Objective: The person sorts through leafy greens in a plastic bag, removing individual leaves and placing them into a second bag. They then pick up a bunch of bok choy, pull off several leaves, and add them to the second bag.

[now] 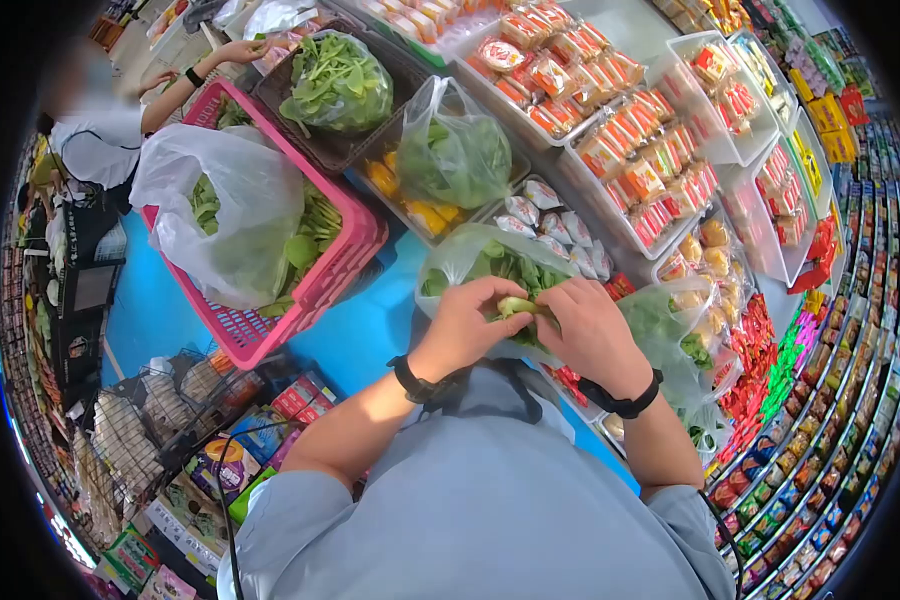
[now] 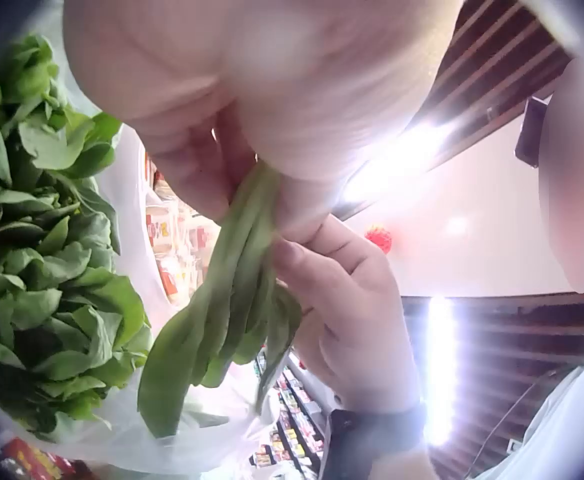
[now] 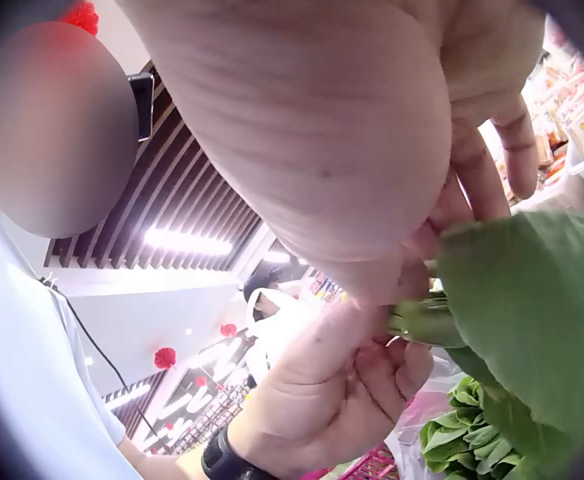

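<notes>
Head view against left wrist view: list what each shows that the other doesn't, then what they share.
Only the head view shows the pink basket and the blue surface beside it.

Only the left wrist view shows the slatted ceiling, the strip light and the red ornament.

Both show the left grip and right grip pinching a green vegetable, plus bagged greens and wrapped snacks.
</notes>
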`<control>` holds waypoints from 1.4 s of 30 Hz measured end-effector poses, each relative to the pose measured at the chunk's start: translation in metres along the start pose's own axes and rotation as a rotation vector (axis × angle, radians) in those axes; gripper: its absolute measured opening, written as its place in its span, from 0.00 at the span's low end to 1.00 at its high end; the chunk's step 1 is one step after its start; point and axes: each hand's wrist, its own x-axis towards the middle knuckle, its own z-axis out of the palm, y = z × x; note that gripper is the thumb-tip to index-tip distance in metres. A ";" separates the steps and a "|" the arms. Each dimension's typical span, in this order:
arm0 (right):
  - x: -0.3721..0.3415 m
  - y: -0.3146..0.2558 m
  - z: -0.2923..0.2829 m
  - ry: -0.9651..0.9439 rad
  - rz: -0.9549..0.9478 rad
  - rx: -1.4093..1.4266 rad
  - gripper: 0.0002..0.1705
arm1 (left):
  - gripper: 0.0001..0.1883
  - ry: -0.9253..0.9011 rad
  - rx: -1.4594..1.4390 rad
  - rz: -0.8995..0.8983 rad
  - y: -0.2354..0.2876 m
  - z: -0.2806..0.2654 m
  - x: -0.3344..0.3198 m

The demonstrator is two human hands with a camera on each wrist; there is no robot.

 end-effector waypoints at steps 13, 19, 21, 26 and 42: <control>0.039 -0.011 -0.029 -0.113 -0.212 -0.357 0.09 | 0.13 0.052 0.300 -0.079 0.026 -0.015 0.017; 0.049 -0.012 -0.035 -0.162 -0.298 -0.468 0.13 | 0.15 0.070 0.361 0.067 0.014 -0.019 0.022; 0.055 -0.008 -0.042 -0.186 -0.336 -0.537 0.15 | 0.14 0.071 0.429 0.144 -0.001 -0.018 0.026; 0.075 -0.009 -0.060 -0.248 -0.425 -0.585 0.07 | 0.16 -0.062 0.441 -0.018 0.021 -0.023 0.030; 0.149 0.018 -0.105 0.063 0.128 0.263 0.11 | 0.20 -0.138 0.427 -0.024 -0.001 -0.037 0.034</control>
